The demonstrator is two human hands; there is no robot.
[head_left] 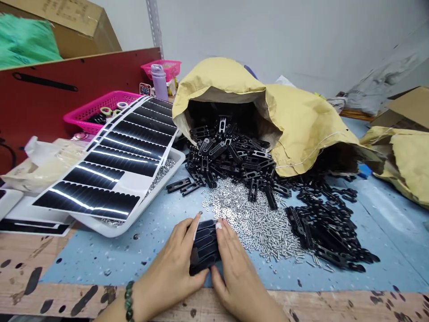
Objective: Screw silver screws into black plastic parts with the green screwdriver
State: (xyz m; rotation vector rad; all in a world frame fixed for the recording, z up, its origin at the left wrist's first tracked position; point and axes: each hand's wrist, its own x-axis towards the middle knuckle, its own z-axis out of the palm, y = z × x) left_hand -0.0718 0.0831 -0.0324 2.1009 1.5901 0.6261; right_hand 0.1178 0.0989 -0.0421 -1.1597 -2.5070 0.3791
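Between my two hands is a bundle of black plastic parts (205, 243), lined up side by side just above the near edge of the blue mat. My left hand (177, 257) presses on its left side, fingers together, with a green bead bracelet on the wrist. Against the right side lie the fingers and thumb of my right hand (231, 264). Just beyond the bundle spreads a heap of small silver screws (273, 235) and nuts (228, 201). Behind that, black slotted plastic parts (231, 154) spill from a yellow paper sack (221, 76).
On the left, sheets of black stickers (134, 143) lie across a white tray (130, 221) of small metal pieces. Behind them stand a pink basket (78, 117) and a purple bottle (160, 82). More black parts (335, 228) are piled at right, near another yellow sack (410, 161).
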